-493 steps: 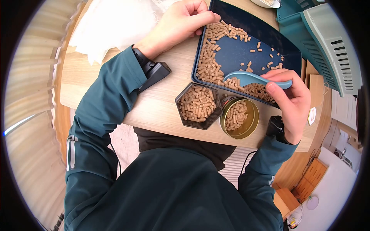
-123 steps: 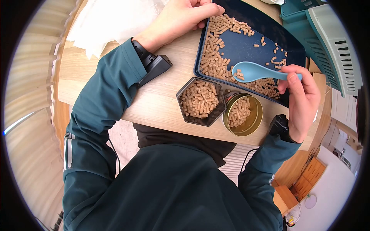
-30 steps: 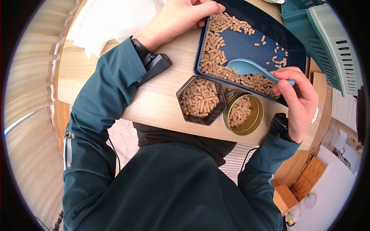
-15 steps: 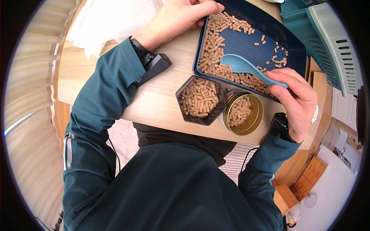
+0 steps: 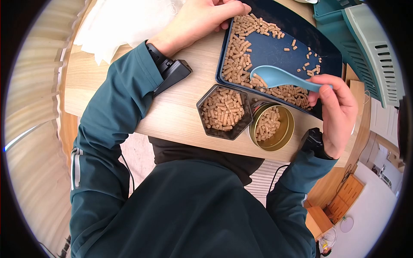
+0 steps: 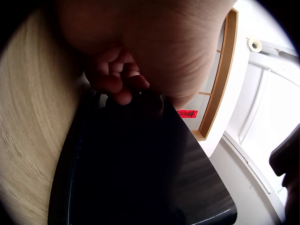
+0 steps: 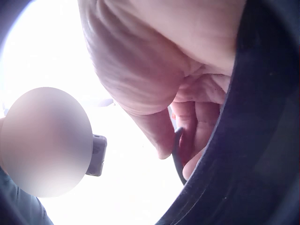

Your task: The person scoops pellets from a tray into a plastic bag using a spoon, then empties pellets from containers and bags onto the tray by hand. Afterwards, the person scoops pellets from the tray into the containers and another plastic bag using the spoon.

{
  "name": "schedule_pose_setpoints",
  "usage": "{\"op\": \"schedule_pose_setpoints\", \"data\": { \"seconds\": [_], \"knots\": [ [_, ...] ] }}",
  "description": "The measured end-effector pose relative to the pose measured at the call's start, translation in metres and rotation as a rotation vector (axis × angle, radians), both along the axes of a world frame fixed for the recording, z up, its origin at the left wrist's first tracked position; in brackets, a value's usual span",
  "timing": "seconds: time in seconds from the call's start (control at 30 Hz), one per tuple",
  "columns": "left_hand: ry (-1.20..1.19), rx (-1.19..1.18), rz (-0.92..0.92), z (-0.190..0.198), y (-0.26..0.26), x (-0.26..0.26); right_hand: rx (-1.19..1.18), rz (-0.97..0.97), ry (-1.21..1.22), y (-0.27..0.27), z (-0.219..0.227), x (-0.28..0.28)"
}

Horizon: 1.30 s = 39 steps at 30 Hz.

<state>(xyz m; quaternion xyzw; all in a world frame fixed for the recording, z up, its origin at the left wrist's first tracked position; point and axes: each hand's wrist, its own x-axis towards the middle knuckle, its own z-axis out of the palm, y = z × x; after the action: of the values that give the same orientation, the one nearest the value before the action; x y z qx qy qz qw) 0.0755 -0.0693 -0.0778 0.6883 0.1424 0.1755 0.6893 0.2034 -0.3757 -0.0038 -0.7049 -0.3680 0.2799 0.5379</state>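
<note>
In the head view, my right hand (image 5: pixel 337 105) pinches the handle of a light blue spoon (image 5: pixel 284 79) between thumb and fingers. Several tan pellets lie at the tip of its bowl, low over the near edge of a dark blue tray (image 5: pixel 279 53). Loose pellets (image 5: pixel 237 56) are heaped along the tray's left and near sides. My left hand (image 5: pixel 204 21) grips the tray's left rim, thumb on top; the left wrist view shows its fingers (image 6: pixel 123 96) curled against the outer wall. In the right wrist view the spoon is mostly hidden behind the tray wall.
A black hexagonal container (image 5: pixel 206 129) and a gold-coloured tin (image 5: pixel 289 133), both with pellets inside, stand just before the tray near the table's front edge. White sheer cloth or bags (image 5: pixel 124 26) lie at the left. A teal and grey slotted crate (image 5: pixel 365 56) borders the right.
Over the last half second my right hand has shifted right, and the spoon has turned flatter, with pellets now in its bowl. The left hand keeps its grip on the rim.
</note>
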Motion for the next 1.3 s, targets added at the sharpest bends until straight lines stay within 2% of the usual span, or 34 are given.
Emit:
{"op": "schedule_pose_setpoints", "data": {
  "seconds": [0.1,0.17,0.33,0.47,0.53,0.57,0.63,0.67,0.7,0.77,0.83,0.93,1.0,1.03,1.1,1.3],
  "knots": [
    [-0.008,-0.008,-0.003,-0.001,0.000,0.000,0.084,-0.047,0.104,0.000,-0.002,0.003],
    [-0.010,-0.016,-0.005,-0.001,0.000,0.000,0.093,-0.090,0.098,0.000,-0.003,0.003],
    [-0.010,-0.037,-0.014,-0.002,0.000,0.001,0.294,-0.160,0.136,-0.003,-0.004,0.005],
    [-0.010,-0.030,-0.016,-0.002,0.000,0.001,0.399,-0.111,0.164,-0.009,-0.006,0.013],
    [-0.031,-0.041,-0.021,-0.003,0.000,0.001,0.531,0.031,0.169,-0.014,-0.011,0.021],
    [-0.031,-0.041,-0.022,-0.003,0.000,0.001,0.531,0.030,0.168,-0.015,-0.013,0.025],
    [-0.030,-0.048,-0.014,-0.003,0.000,0.001,0.612,0.279,0.120,-0.014,-0.017,0.029],
    [-0.031,-0.049,-0.015,-0.003,0.000,0.001,0.556,0.368,0.080,-0.015,-0.014,0.029],
    [-0.036,-0.045,-0.016,-0.003,0.000,0.001,0.556,0.368,0.079,-0.014,-0.012,0.027],
    [-0.042,-0.042,-0.017,-0.003,0.000,0.001,0.524,0.485,0.046,-0.011,-0.011,0.025],
    [-0.010,-0.031,-0.021,-0.001,0.000,0.000,0.551,0.479,0.052,-0.011,-0.013,0.025],
    [-0.024,-0.044,-0.020,-0.003,0.000,0.000,0.615,0.383,0.103,-0.013,-0.015,0.025],
    [-0.019,-0.030,-0.021,-0.003,0.001,0.000,0.520,0.136,0.081,-0.011,-0.011,0.018],
    [-0.013,-0.017,-0.022,-0.003,0.001,0.000,0.521,0.136,0.082,-0.009,-0.009,0.013],
    [-0.017,-0.026,-0.018,-0.002,0.000,0.000,0.348,-0.093,-0.095,-0.003,-0.007,0.004],
    [-0.013,-0.019,-0.012,-0.002,0.000,0.000,0.302,-0.273,-0.188,0.010,-0.010,-0.003]
  ]
}}
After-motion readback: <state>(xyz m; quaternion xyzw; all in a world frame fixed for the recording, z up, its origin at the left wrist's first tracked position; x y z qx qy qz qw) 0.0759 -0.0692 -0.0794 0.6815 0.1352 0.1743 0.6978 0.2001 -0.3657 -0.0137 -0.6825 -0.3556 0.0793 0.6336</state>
